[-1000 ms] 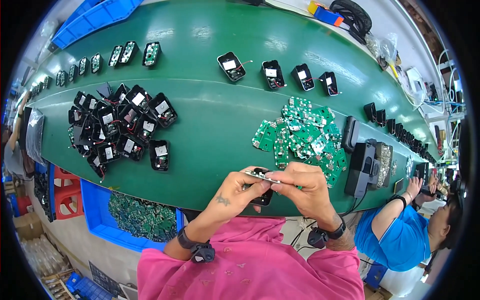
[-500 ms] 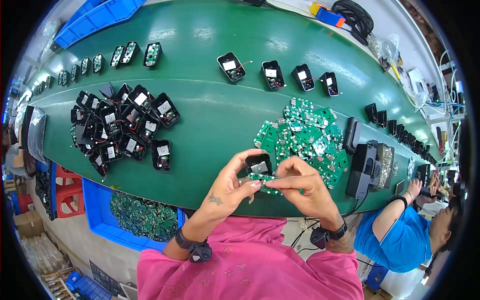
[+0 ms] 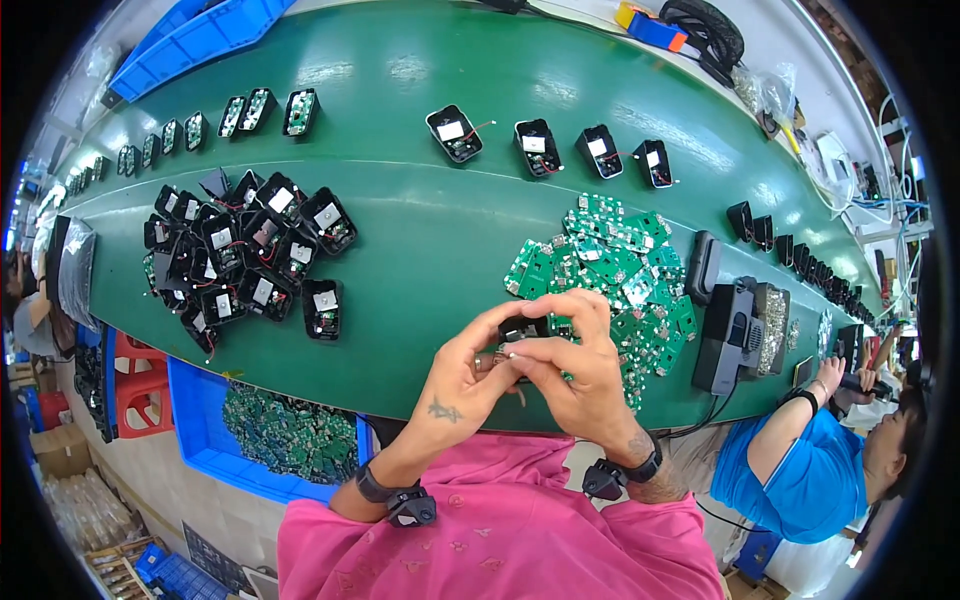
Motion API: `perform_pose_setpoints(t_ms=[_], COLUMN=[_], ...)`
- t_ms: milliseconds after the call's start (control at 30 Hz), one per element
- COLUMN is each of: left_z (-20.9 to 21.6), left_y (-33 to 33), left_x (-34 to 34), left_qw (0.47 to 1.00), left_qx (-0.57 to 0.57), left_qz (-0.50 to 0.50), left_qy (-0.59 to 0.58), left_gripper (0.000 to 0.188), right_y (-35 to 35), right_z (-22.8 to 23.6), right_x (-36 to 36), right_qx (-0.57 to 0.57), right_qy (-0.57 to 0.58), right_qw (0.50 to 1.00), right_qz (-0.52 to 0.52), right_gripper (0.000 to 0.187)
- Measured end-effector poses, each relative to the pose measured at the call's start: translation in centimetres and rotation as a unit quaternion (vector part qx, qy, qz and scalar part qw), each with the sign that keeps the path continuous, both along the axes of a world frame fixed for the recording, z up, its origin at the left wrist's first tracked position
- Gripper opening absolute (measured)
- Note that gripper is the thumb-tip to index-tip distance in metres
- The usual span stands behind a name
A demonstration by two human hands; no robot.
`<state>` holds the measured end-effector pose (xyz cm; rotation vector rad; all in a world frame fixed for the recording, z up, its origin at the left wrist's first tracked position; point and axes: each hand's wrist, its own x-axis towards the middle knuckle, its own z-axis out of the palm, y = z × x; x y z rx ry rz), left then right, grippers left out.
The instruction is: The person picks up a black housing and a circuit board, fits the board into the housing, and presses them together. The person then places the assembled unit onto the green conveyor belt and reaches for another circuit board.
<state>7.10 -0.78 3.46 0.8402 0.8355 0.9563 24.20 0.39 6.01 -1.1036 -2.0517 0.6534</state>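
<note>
Both hands meet over the front of the green table. My left hand (image 3: 465, 385) is closed round a small black plastic casing (image 3: 520, 328), of which only the far part shows. Against its near side my right hand (image 3: 575, 370) is closed, thumb and forefinger pinched beside the left fingertips. A tiny pale spot shows between the fingertips; what the right hand pinches is too small to name. Just beyond and to the right of my hands lies a heap of green circuit boards (image 3: 610, 260).
Black casings (image 3: 270, 235) are heaped at left. Casings with white labels and red wires (image 3: 455, 133) line the far side, with board-filled ones (image 3: 300, 112) farther left. A black device (image 3: 728, 335) stands at right, near a co-worker in blue (image 3: 790, 460). A blue bin (image 3: 195, 440) holds boards below.
My right hand has shifted left and closed in on the left hand, its fingers arching over the casing. The green board seen between my fingers is now hidden.
</note>
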Motion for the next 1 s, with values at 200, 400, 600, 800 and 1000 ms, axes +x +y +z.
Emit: perform_pose_setpoints(t_ms=[200, 400, 600, 800, 1000], left_z=[0.7, 0.9, 0.2, 0.0, 0.9], left_y=[-0.1, 0.1, -0.9, -0.7, -1.0], left_x=[0.5, 0.2, -0.3, 0.1, 0.7], left_qw=[0.988, 0.987, 0.993, 0.976, 0.950], left_qx=[0.088, 0.106, 0.048, 0.141, 0.169], left_qz=[0.122, 0.096, 0.080, 0.093, 0.202], left_qy=[0.034, 0.069, 0.066, 0.137, 0.169], left_gripper=[0.051, 0.049, 0.048, 0.049, 0.041], right_y=[-1.3, -0.2, -0.2, -1.4, -1.8], right_z=[-1.2, -0.5, -0.6, -1.3, -1.2], right_x=[-1.2, -0.4, -0.9, -2.3, -2.1], right_qx=[0.076, 0.141, 0.131, 0.134, 0.137], right_qy=[0.054, 0.057, 0.050, 0.068, 0.029], right_qw=[0.985, 0.987, 0.990, 0.986, 0.981], right_qz=[-0.142, -0.052, 0.013, -0.075, -0.133], right_gripper=[0.014, 0.022, 0.020, 0.014, 0.009])
